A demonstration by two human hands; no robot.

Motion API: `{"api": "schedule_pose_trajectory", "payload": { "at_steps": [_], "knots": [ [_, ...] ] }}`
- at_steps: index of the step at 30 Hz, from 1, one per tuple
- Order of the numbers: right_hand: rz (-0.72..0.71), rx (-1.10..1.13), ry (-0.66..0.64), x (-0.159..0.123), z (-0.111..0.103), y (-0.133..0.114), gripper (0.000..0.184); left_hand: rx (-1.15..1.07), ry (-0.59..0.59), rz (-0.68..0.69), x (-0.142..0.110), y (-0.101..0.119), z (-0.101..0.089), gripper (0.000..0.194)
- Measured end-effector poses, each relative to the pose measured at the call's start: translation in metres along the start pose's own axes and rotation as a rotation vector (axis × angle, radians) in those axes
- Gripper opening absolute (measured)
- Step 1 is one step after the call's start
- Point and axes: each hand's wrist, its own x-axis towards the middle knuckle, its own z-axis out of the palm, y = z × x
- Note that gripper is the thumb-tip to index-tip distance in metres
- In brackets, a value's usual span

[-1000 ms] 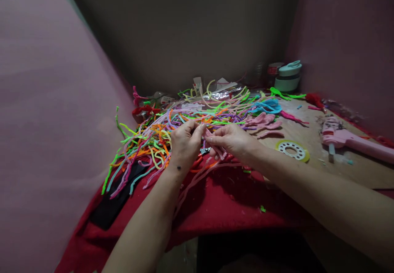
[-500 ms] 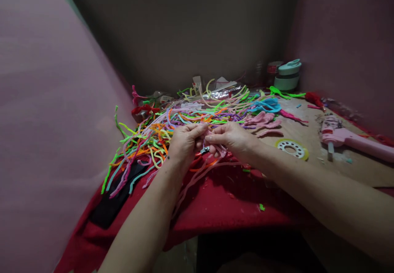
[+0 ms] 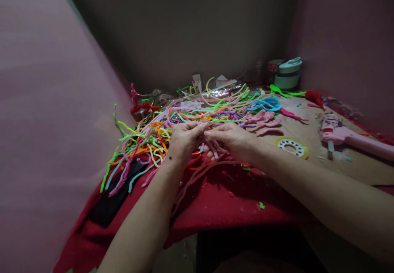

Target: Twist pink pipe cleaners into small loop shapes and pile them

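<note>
Left hand [image 3: 184,139] and right hand [image 3: 236,140] nearly meet, each pinching pink fuzzy strands [image 3: 218,151]; long axis slants nearward, slightly rightward.

Tape roll [image 3: 300,149] lies on the board [image 3: 341,172]. Right of roll: glue gun [image 3: 347,139]. Left: pipe-cleaner heap [image 3: 160,128]. Behind: lidded container [image 3: 287,81].

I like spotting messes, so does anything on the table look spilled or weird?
Yes. The pink glue gun at right has dark specks on it, like dirt, and pale smudges near its nozzle. A bright green scrap stands out on the red cloth, like a dropped crumb.
</note>
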Motion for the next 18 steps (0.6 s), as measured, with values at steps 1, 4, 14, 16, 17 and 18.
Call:
{"api": "schedule_pose_trajectory", "payload": {
  "at_steps": [1, 4, 14, 16, 17, 18],
  "knots": [
    [-0.015, -0.008, -0.010, 0.000, -0.001, 0.000, 0.022, -0.012, -0.008, -0.006, -0.001, 0.000, 0.000, 0.024],
    [-0.009, -0.044, 0.016, 0.003, -0.004, 0.002, 0.020, -0.013, -0.035, -0.014, -0.002, 0.002, 0.002, 0.024],
    [-0.200, 0.192, 0.320, 0.007, -0.003, -0.003, 0.010, 0.034, -0.172, -0.118, -0.003, -0.001, 0.004, 0.030],
    [-0.184, 0.249, 0.333, 0.008, -0.004, -0.003, 0.009, 0.069, -0.259, -0.170, -0.005, -0.003, 0.004, 0.028],
    [-0.171, 0.281, 0.335, 0.009, -0.005, -0.003, 0.007, 0.087, -0.288, -0.182, -0.006, -0.004, 0.005, 0.027],
    [-0.158, 0.318, 0.341, 0.011, -0.006, -0.003, 0.005, 0.105, -0.303, -0.182, -0.007, -0.004, 0.006, 0.025]
  ]
}}
